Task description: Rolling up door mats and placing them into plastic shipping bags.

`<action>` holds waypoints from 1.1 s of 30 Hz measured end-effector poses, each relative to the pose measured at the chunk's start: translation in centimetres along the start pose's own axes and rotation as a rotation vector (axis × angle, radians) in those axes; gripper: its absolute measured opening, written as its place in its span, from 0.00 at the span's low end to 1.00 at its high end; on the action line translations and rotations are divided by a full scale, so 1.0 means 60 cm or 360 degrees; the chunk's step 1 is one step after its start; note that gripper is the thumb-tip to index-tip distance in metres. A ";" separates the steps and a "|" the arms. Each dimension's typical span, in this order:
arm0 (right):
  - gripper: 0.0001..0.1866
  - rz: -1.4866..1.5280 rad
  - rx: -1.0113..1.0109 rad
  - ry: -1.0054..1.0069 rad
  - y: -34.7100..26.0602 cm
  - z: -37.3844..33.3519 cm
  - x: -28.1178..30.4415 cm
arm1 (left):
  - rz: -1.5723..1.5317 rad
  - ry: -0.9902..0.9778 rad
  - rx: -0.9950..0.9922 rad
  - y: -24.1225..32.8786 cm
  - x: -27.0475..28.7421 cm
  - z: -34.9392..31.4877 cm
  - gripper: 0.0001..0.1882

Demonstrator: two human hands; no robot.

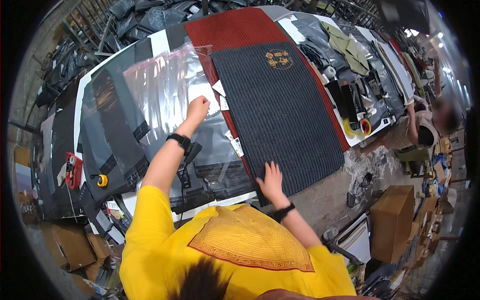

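A dark grey ribbed mat [280, 115] with a gold printed emblem near its far end lies on the table, over a red ribbed mat [235, 27] that shows at the far end and along the sides. My right hand [270, 182] rests on the grey mat's near left corner with its fingers spread. To the left, my left hand [198, 109] is closed in a fist above a clear plastic bag [160, 82]; whatever it holds, if anything, is hidden. White tags [236, 145] stick out at the mats' left edge. Beside my left wrist lies a black handheld scanner [192, 152].
Grey plastic bags [107, 130], a yellow tape measure [102, 180] and a red basket [74, 170] are on the left. Rolls of tape [366, 126] and an olive cloth [346, 47] lie at the right. A person [420, 122] works beyond; a cardboard box [393, 222] stands below.
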State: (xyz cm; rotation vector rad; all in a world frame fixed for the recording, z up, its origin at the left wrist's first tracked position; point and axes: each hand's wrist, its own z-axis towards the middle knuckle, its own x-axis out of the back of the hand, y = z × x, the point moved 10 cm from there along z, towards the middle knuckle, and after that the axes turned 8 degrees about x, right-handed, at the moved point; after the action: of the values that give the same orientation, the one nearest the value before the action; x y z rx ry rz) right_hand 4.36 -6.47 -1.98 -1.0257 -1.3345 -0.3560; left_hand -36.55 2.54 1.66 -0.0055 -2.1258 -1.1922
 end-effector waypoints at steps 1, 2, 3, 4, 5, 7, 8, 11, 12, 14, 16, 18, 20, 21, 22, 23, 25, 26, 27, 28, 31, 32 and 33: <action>0.50 -0.0123 -0.0122 -0.0119 0.002 -0.038 -0.012 | 0.0000 -0.0017 0.0006 -0.023 -0.026 0.041 0.13; 0.55 -0.0201 -0.0047 -0.0188 -0.009 -0.056 -0.015 | 0.0199 0.0241 -0.0115 -0.029 -0.023 0.078 0.14; 0.59 -0.0275 0.0010 -0.0259 -0.011 -0.068 -0.019 | 0.0403 0.0478 -0.0243 -0.018 -0.020 0.107 0.14; 0.64 -0.0230 0.0051 -0.0221 -0.008 -0.068 -0.019 | 0.0337 0.0522 -0.0207 -0.012 -0.025 0.139 0.18; 0.66 -0.0161 0.0051 -0.0229 0.001 -0.065 -0.026 | 0.0270 0.0569 -0.0169 -0.001 -0.026 0.170 0.21; 0.65 -0.0210 -0.0031 -0.0325 -0.001 -0.055 -0.031 | 0.0113 0.0597 -0.0279 0.029 -0.036 0.203 0.22; 0.65 -0.0200 -0.0026 -0.0366 -0.005 -0.049 -0.035 | 0.0120 0.0576 -0.0302 0.024 -0.029 0.219 0.22; 0.63 -0.0190 -0.0076 -0.0361 0.007 -0.042 -0.042 | 0.0056 0.0250 -0.0347 0.040 -0.059 0.186 0.28; 0.64 -0.0207 -0.0032 -0.0310 0.007 -0.036 -0.044 | -0.0019 0.0197 -0.0368 0.018 -0.048 0.166 0.28; 0.65 -0.0249 -0.0022 -0.0272 0.010 -0.046 -0.053 | -0.0099 0.0091 -0.0369 -0.042 -0.048 0.079 0.22; 0.64 -0.0317 0.0010 -0.0223 0.012 -0.038 -0.058 | -0.0226 0.0039 -0.0224 -0.127 -0.041 -0.030 0.20; 0.61 -0.0309 -0.0059 -0.0301 0.018 -0.044 -0.063 | -0.0355 -0.0125 0.0033 -0.199 -0.082 -0.146 0.20; 0.63 -0.0304 -0.0071 -0.0355 0.017 -0.043 -0.063 | -0.0552 -0.0141 0.0173 -0.234 -0.103 -0.233 0.20; 0.64 -0.0295 -0.0060 -0.0371 0.016 -0.042 -0.064 | -0.0683 -0.0101 0.0213 -0.253 -0.108 -0.264 0.20; 0.66 -0.0320 -0.0058 -0.0387 0.020 -0.042 -0.064 | -0.0382 -0.0053 0.0147 -0.240 -0.099 -0.291 0.19; 0.66 -0.0316 -0.0050 -0.0392 0.024 -0.046 -0.068 | -0.0380 -0.0046 0.0154 -0.242 -0.087 -0.318 0.19; 0.66 -0.0300 -0.0029 -0.0361 0.029 -0.049 -0.063 | 0.0408 0.0323 -0.0413 -0.185 -0.048 -0.376 0.16; 0.67 -0.0285 -0.0017 -0.0337 0.029 -0.052 -0.060 | 0.0473 0.0384 -0.0432 -0.195 -0.029 -0.391 0.16; 0.67 -0.0290 -0.0019 -0.0330 0.030 -0.052 -0.059 | 0.0604 0.0457 -0.0458 -0.214 -0.008 -0.401 0.17; 0.67 -0.0243 0.0035 -0.0297 0.025 -0.052 -0.057 | 0.0688 0.0468 -0.0496 -0.232 0.008 -0.410 0.21; 0.67 -0.0180 0.0086 -0.0237 0.018 -0.053 -0.053 | 0.1050 0.0466 -0.0515 -0.277 0.022 -0.427 0.34; 0.67 -0.0161 0.0086 -0.0240 0.018 -0.053 -0.055 | 0.1191 0.0366 -0.0500 -0.300 0.007 -0.423 0.36; 0.67 -0.0137 0.0088 -0.0246 0.014 -0.053 -0.057 | 0.1335 0.0266 -0.0481 -0.312 -0.004 -0.421 0.37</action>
State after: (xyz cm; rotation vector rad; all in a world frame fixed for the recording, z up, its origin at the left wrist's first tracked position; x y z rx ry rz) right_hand 6.09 -9.61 -5.11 -0.9669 -1.5232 -0.3074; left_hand -28.16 -27.20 -3.91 -0.8171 -1.5077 -0.9244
